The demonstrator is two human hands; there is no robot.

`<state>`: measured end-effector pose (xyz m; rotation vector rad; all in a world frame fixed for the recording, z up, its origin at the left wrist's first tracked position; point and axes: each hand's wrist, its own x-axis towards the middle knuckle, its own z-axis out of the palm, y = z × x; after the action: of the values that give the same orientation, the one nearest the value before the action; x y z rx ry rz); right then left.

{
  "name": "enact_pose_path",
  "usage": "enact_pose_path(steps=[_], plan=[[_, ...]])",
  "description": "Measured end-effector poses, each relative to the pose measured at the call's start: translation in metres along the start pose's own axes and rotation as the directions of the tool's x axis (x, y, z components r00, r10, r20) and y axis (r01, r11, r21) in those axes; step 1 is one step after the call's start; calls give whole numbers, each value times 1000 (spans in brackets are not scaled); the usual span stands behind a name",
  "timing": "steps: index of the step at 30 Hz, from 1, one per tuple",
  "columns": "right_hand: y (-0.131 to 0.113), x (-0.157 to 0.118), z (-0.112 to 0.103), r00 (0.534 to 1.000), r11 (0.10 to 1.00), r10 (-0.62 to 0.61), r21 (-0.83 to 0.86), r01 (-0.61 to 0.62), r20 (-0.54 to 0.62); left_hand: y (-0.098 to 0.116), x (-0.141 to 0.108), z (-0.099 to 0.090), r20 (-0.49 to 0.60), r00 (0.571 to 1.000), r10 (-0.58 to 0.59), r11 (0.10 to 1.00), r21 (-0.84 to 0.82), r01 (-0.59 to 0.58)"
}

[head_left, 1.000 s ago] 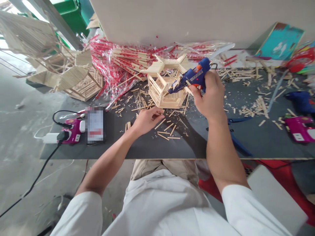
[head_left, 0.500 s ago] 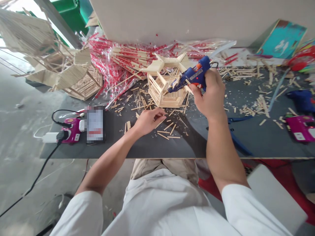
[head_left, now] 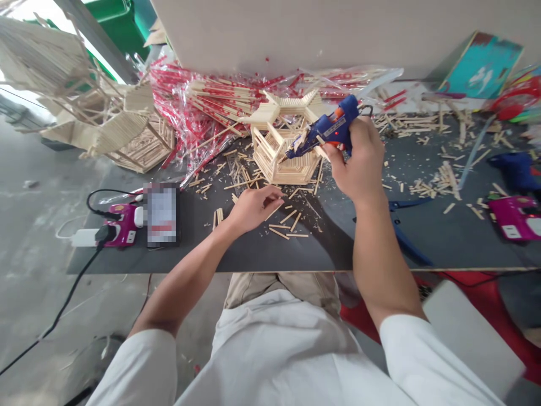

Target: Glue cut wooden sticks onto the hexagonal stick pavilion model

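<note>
My right hand (head_left: 362, 160) is wrapped round a blue hot glue gun (head_left: 333, 127) with a small red light showing. Its nozzle slants down to the left, at the near left corner of a lantern-like frame of stacked wooden sticks (head_left: 298, 179); whether it touches cannot be told. A short pale stick (head_left: 320, 140) shows by my right thumb. In front of the frame, my left hand (head_left: 256, 210) rests low over the table with fingers curled and thumb near the index fingertip. Anything pinched there is too small to make out. Loose cut sticks (head_left: 287, 217) lie just beside it.
A larger stick structure (head_left: 122, 132) stands at left, beside red-and-clear plastic packs of sticks (head_left: 220, 98). Blue-handled cutters (head_left: 408, 242) lie right of my forearm. Purple power strips (head_left: 120, 225) sit at both sides, with a phone-like device (head_left: 163, 217) at left and another blue glue gun (head_left: 513, 169) far right.
The whole view has shifted very slightly. Both hands, the glue gun and the stick frame hold almost the same places.
</note>
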<state>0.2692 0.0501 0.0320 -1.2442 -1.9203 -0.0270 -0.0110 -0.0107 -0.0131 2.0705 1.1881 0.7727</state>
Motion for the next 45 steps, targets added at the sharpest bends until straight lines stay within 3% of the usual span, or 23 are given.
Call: enact_pose_path(steps=[9, 24, 32, 38, 45], plan=[[2, 1, 3, 993, 989, -106, -110, 100, -53, 2, 1, 0, 4, 1000, -1, 1000, 3, 1], [2, -1, 4, 997, 997, -46, -68, 42, -60, 6, 0, -1, 27, 1000, -7, 999, 45, 5], [4, 0, 6, 998, 998, -18, -56, 14, -67, 6, -1, -2, -89, 996, -8, 998, 68, 14], [3, -1, 6, 999, 1000, 1, -25, -2, -37, 6, 0, -9, -141, 989, 32, 979, 202, -3], [1, 1, 6, 992, 990, -79, -122, 67, -97, 9, 1, -10, -121, 993, 4, 985, 172, 17]])
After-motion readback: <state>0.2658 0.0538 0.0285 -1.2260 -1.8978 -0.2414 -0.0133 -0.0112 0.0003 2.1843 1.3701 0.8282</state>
